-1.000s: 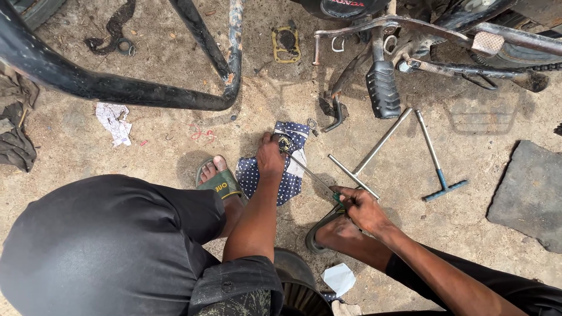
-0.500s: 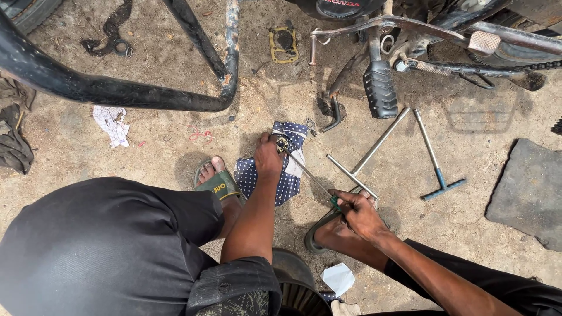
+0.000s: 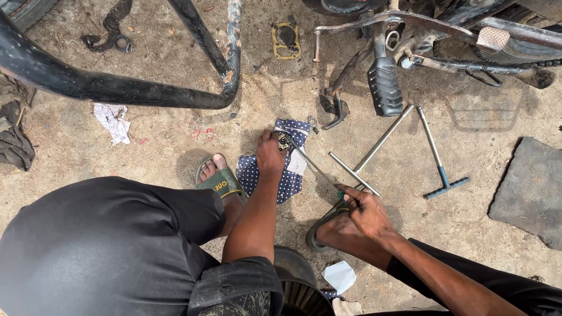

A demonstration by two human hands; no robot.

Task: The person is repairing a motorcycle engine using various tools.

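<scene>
Fingers of the left hand [image 3: 270, 158] pinch a small metal part [image 3: 285, 141] on a dotted blue cloth [image 3: 275, 172]; the right hand [image 3: 364, 209] closes around a thin rod tool [image 3: 316, 169] reaching that part. Two T-handle wrenches [image 3: 380, 143] lie beyond the right knuckles on the ground.

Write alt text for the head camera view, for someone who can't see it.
Seen from above, a squatting person's left hand presses a small metal part onto a blue dotted cloth on the dirt ground, while the right hand grips a thin tool angled toward it. Two T-handle wrenches lie nearby, below a motorcycle footpeg.
</scene>
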